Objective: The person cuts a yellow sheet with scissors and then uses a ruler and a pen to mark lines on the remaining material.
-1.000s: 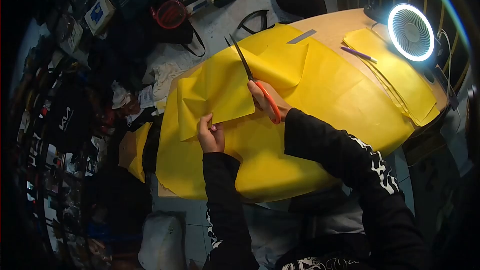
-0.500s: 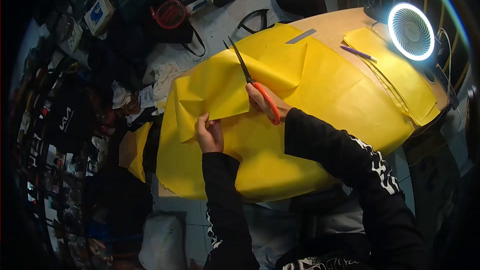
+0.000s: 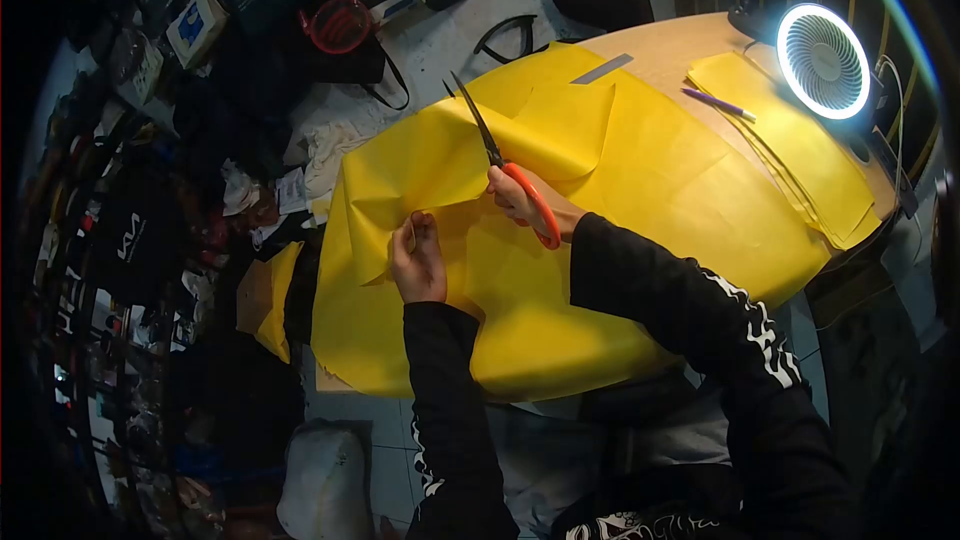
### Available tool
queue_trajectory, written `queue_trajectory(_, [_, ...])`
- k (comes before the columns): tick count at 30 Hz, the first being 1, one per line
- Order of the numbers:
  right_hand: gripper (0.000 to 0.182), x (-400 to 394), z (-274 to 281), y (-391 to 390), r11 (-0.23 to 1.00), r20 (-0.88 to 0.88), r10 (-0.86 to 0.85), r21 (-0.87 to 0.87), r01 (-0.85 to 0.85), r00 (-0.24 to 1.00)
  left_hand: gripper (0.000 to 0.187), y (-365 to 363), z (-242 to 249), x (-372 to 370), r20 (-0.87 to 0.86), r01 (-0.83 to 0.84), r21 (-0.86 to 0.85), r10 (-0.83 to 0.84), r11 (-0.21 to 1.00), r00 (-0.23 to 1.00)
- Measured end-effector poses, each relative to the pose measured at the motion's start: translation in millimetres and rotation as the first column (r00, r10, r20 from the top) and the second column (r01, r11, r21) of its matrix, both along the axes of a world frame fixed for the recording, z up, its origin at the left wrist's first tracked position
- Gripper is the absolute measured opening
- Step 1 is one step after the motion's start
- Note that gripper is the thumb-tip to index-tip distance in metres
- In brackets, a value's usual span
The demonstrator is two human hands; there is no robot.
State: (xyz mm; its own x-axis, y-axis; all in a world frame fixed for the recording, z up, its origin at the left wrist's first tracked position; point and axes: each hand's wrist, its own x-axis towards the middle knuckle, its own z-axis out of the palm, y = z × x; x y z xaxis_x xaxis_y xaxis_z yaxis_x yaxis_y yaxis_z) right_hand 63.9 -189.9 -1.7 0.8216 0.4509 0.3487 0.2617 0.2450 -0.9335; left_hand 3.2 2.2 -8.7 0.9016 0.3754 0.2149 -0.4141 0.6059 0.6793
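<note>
Large yellow sheet material (image 3: 660, 200) spreads over the table, with a raised, creased flap at its left part. My right hand (image 3: 512, 198) grips the orange-handled scissors (image 3: 486, 130), whose dark blades point up and left over the sheet, slightly apart. Below the flap is my left hand (image 3: 418, 258), palm turned up and fingers curled at the flap's lower edge. It pinches that edge, though the fingertips partly hide the contact.
A lit round fan (image 3: 823, 62) stands at the table's right end, beside folded yellow sheets (image 3: 810, 160) with a purple pen (image 3: 718, 104) on them. A grey ruler (image 3: 602, 69) lies at the far edge. A red basket (image 3: 341, 25) is beyond the table.
The flap's lower edge between my hands has lifted and folded back. My left hand has shifted slightly upward with its fingers turned up. My right hand and the scissors have hardly moved.
</note>
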Motion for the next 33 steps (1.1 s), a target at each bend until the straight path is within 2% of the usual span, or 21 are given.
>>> queue_trajectory(2, [0.058,-3.9,2.8,-0.1,1.0,-0.02,-0.009,0.03,0.009,1.0,0.01,-0.2,2.4,-0.6,-0.029,0.013,-0.023,-0.014,1.0,0.999])
queue_trajectory(5, [0.047,-1.0,0.7,-5.5,0.998,-0.079,0.04,-0.045,-0.044,0.996,0.017,18.3,-11.8,1.9,-0.074,0.101,-0.004,-0.101,0.995,0.992])
queue_trajectory(8, [0.047,-0.7,10.1,-10.6,0.985,0.046,-0.06,-0.158,0.066,0.997,0.027,-2.8,7.2,-28.1,-0.254,0.028,-0.115,-0.057,0.993,0.966])
queue_trajectory(9, [0.047,0.0,13.9,-12.1,0.982,0.088,-0.095,-0.158,0.108,0.992,0.035,-1.5,5.5,-44.3,-0.323,0.074,-0.021,-0.076,0.997,0.943])
queue_trajectory(10, [0.047,-1.8,15.1,-12.9,0.977,0.124,-0.13,-0.154,0.148,0.984,0.04,7.1,-6.2,-54.6,-0.393,0.116,-0.003,-0.107,0.993,0.913])
queue_trajectory(11, [0.047,-2.3,15.7,-13.9,0.971,0.158,-0.163,-0.15,0.186,0.974,0.041,-9.2,8.6,-73.0,-0.496,0.079,0.03,-0.054,0.996,0.867])
queue_trajectory(12, [0.045,1.7,13.9,-13.5,0.973,0.098,-0.14,-0.17,0.155,0.985,0.039,-8.6,15.1,-91.8,-0.57,0.19,0.102,-0.099,0.977,0.816])
queue_trajectory(13, [0.047,5.5,11.3,-14.2,0.963,0.124,-0.16,-0.197,0.182,0.979,0.038,-3.7,23.9,-107.0,-0.563,0.336,0.338,-0.097,0.879,0.821])
queue_trajectory(14, [0.05,9.2,8.4,-16.3,0.952,0.151,-0.181,-0.222,0.211,0.972,0.035,-5.1,31.5,-111.9,-0.56,0.322,0.502,0.018,0.802,0.828])
queue_trajectory(15, [0.054,11.2,7.4,-19.1,0.938,0.177,-0.2,-0.249,0.241,0.964,0.033,-14.7,49.1,-119.2,-0.536,0.306,0.648,0.132,0.698,0.834])
queue_trajectory(17, [0.054,11.8,11.5,-26.2,0.938,0.143,-0.168,-0.28,0.203,0.975,0.034,-25.9,76.0,-96.1,-0.179,0.057,0.854,0.189,0.518,0.965])
queue_trajectory(18, [0.054,11.8,15.6,-28.9,0.936,0.131,-0.152,-0.299,0.185,0.98,0.035,-30.5,92.1,-76.4,0.017,-0.095,0.903,0.186,0.42,0.982])
queue_trajectory(20, [0.052,13.2,17.0,-33.5,0.958,0.136,-0.149,-0.225,0.177,0.979,0.041,-37.9,120.1,-26.0,0.333,-0.372,0.911,0.217,0.176,0.918])
queue_trajectory(22, [0.048,16.4,16.9,-37.9,0.972,0.132,-0.148,-0.164,0.169,0.98,0.048,-39.6,136.3,26.9,0.491,-0.494,0.869,0.116,0.0,0.863])
queue_trajectory(25, [0.043,22.8,16.3,-39.7,0.982,0.166,-0.151,-0.089,0.167,0.975,0.045,-48.9,142.2,86.3,0.428,-0.428,0.903,-0.011,0.032,0.904])
queue_trajectory(26, [0.041,25.8,16.9,-42.5,0.974,0.155,-0.155,-0.139,0.177,0.976,0.042,-52.3,145.6,96.2,0.332,-0.329,0.942,-0.04,0.069,0.942])
queue_trajectory(28, [0.039,22.1,20.8,-45.9,0.973,0.172,-0.18,-0.116,0.201,0.968,0.035,-58.9,147.6,101.7,0.122,-0.108,0.986,-0.116,0.124,0.986])
queue_trajectory(33, [0.038,18.1,31.2,-56.1,0.972,0.161,-0.148,-0.16,0.174,0.976,0.029,-67.5,144.5,102.8,0.155,-0.066,0.939,-0.242,0.339,0.958])
